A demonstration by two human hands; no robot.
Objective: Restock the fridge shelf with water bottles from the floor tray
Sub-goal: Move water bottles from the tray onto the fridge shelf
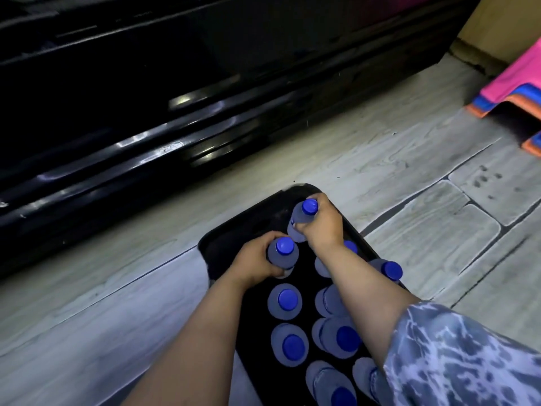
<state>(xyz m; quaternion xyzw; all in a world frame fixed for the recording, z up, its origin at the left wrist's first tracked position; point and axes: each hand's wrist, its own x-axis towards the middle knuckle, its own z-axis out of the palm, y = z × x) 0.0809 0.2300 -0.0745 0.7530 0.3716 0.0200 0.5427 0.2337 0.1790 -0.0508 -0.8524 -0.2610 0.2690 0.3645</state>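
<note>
Bottle caps: we see bright blue on every one.
Bottles: pale, greyish-clear bodies.
Tray: plain black.
Floor: light grey, wood-grain plank pattern with dark seams.
Fridge base: glossy black, white glints.
Sleeve: blue-grey, mottled white blotches.
Stacked items: pink, blue and orange layers; we think stools, though cropped.

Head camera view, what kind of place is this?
Probably a small shop or home kitchen floor: a black tray of blue-capped water bottles beside a dark fridge base, stacked plastic stools nearby.
</note>
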